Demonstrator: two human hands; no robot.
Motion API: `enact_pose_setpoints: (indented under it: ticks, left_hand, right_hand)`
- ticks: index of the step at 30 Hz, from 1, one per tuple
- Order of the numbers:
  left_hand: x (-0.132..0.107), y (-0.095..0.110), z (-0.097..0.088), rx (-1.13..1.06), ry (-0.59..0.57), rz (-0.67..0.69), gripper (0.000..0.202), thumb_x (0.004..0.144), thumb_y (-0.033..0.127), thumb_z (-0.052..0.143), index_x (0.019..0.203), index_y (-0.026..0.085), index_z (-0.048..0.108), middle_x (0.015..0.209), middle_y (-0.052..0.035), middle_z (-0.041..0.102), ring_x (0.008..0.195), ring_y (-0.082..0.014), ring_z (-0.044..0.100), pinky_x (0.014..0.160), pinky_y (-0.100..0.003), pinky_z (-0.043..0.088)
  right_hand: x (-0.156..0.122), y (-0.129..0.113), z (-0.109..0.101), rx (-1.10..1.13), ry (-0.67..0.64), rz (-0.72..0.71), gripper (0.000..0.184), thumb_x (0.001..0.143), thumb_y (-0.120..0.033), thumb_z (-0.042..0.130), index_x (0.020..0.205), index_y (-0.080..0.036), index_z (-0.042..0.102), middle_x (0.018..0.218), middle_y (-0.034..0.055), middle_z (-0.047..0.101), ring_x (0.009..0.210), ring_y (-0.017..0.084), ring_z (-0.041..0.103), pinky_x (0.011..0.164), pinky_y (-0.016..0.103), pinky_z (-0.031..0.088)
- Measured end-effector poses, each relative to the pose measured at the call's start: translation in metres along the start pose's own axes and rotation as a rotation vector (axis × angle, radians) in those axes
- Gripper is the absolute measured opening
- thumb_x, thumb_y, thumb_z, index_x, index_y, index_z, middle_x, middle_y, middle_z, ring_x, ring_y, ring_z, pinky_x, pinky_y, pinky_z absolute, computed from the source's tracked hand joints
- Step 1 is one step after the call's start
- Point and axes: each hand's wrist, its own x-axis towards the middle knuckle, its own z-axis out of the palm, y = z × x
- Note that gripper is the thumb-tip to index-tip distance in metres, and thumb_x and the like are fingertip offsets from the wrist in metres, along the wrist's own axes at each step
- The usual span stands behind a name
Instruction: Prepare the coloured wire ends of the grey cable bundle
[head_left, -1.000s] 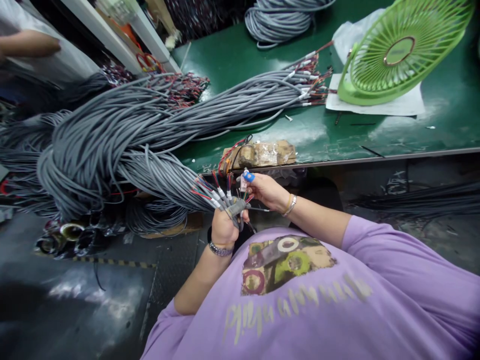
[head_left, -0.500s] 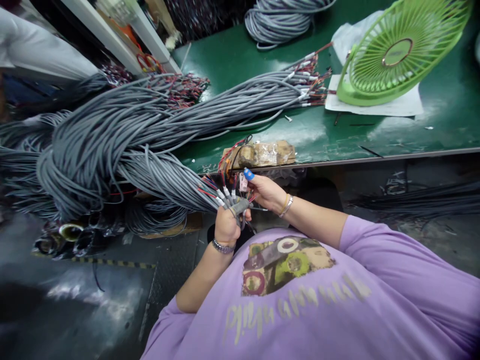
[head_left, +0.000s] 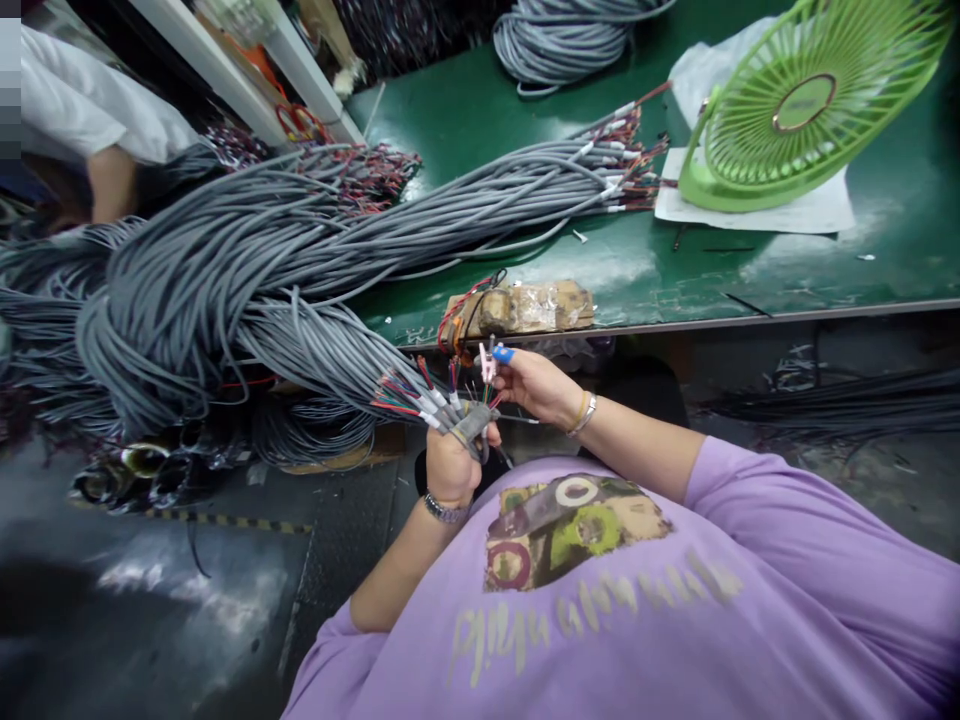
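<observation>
Two hands work close together below the bench [head_left: 750, 275] edge, just apart. Left hand [head_left: 450, 462]: closed in a fist round a fan of grey cable ends [head_left: 420, 402], stripped to coloured wires; their count cannot be read. Right hand [head_left: 534, 385]: thumb and forefinger pinched on one small pale part [head_left: 487, 364] at the wire tips. One fingertip carries blue tape [head_left: 504, 354]. One watch [head_left: 444, 509] sits on the left wrist.

The held ends run left into one large grey cable bundle [head_left: 225, 270] draped over the bench corner. One smaller coil [head_left: 562, 35] lies at the far edge. One green fan [head_left: 810, 100] stands on one white sheet [head_left: 750, 212]. One taped block [head_left: 529, 306] sits at the near edge, above the hands. One co-worker's arm [head_left: 111, 180] shows at far left.
</observation>
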Motion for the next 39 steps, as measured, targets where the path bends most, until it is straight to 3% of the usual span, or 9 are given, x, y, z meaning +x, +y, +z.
enact_pose_setpoints:
  ticks: [5, 15, 21, 25, 33, 39]
  left_hand:
    - [0.004, 0.001, 0.004, -0.017, 0.058, -0.019, 0.026, 0.064, 0.036, 0.076, 0.062, 0.016, 0.06, 0.049, 0.0023, 0.058, 0.043, -0.009, 0.054, 0.044, -0.02, 0.044]
    - [0.007, 0.002, 0.01, -0.026, 0.022, -0.059, 0.024, 0.063, 0.034, 0.075, 0.058, 0.015, 0.06, 0.047, 0.0016, 0.057, 0.042, -0.0083, 0.052, 0.044, -0.02, 0.043]
    - [0.009, 0.001, 0.009, -0.014, -0.017, -0.085, 0.028, 0.063, 0.036, 0.077, 0.058, 0.016, 0.057, 0.048, 0.0018, 0.057, 0.041, -0.0095, 0.053, 0.042, -0.021, 0.042]
    - [0.01, 0.0, 0.009, -0.017, -0.044, -0.097, 0.028, 0.062, 0.036, 0.077, 0.06, 0.016, 0.057, 0.047, 0.002, 0.057, 0.04, -0.0096, 0.053, 0.042, -0.022, 0.043]
    - [0.014, -0.003, 0.008, -0.067, 0.003, -0.078, 0.023, 0.063, 0.031, 0.075, 0.059, 0.016, 0.058, 0.048, 0.002, 0.058, 0.042, -0.0085, 0.054, 0.044, -0.02, 0.043]
    - [0.013, -0.004, 0.008, -0.085, 0.047, -0.068, 0.019, 0.062, 0.03, 0.073, 0.06, 0.015, 0.061, 0.048, 0.0019, 0.059, 0.042, -0.0088, 0.054, 0.043, -0.02, 0.044]
  right_hand:
    - [0.004, 0.004, -0.004, -0.011, -0.007, -0.003, 0.033, 0.083, -0.047, 0.067, 0.076, -0.015, 0.064, 0.069, 0.0013, 0.061, 0.058, 0.008, 0.048, 0.051, 0.019, 0.039]
    - [0.017, 0.011, -0.003, 0.061, -0.102, 0.083, 0.054, 0.082, -0.068, 0.057, 0.087, -0.015, 0.068, 0.068, 0.0025, 0.063, 0.054, 0.011, 0.049, 0.052, 0.023, 0.042]
    - [0.02, 0.014, -0.003, 0.069, -0.026, 0.025, 0.056, 0.086, -0.069, 0.049, 0.085, -0.016, 0.067, 0.071, 0.0042, 0.065, 0.053, 0.011, 0.047, 0.051, 0.023, 0.043]
    - [0.017, 0.013, -0.001, 0.096, -0.053, 0.063, 0.055, 0.084, -0.071, 0.051, 0.078, -0.017, 0.063, 0.069, 0.0035, 0.064, 0.056, 0.013, 0.051, 0.054, 0.025, 0.046]
    - [0.012, 0.008, 0.006, 0.072, -0.071, 0.074, 0.058, 0.078, -0.074, 0.055, 0.089, -0.018, 0.066, 0.063, 0.0004, 0.06, 0.054, 0.013, 0.053, 0.054, 0.026, 0.044]
    - [0.014, 0.008, 0.005, 0.11, -0.049, 0.072, 0.054, 0.08, -0.071, 0.056, 0.085, -0.018, 0.064, 0.063, 0.0003, 0.061, 0.054, 0.013, 0.053, 0.053, 0.026, 0.045]
